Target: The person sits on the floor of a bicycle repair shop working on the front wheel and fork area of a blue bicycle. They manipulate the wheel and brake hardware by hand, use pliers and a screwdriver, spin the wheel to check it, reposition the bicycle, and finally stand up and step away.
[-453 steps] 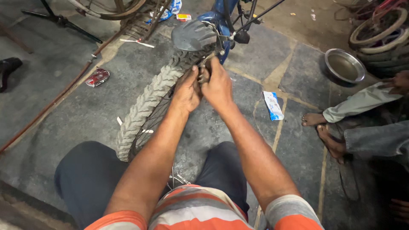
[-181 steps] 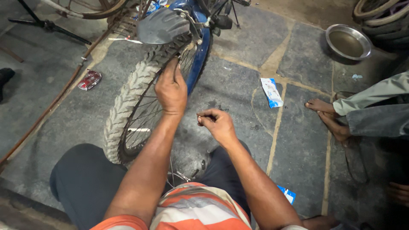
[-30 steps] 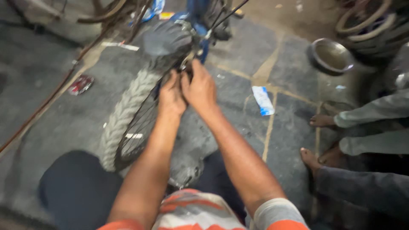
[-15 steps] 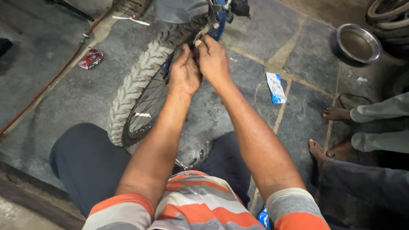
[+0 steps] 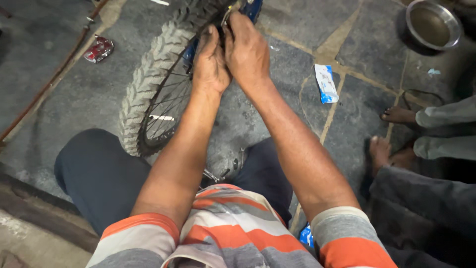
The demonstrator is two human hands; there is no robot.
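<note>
the grey knobbly bicycle tyre (image 5: 148,84) on its spoked wheel is being worked at its far end; left hand (image 5: 210,62) and right hand (image 5: 247,49) are being pressed together there, fingers curled over something hidden. fingers could be getting pinched against the spokes (image 5: 166,116). beyond, a steel bowl (image 5: 433,22) is lying.

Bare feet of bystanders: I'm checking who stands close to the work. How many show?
2, both at the right. One foot rests on the stone floor below a grey trouser leg; the other is nearer the camera. More may be hidden in the dark corner.
</note>
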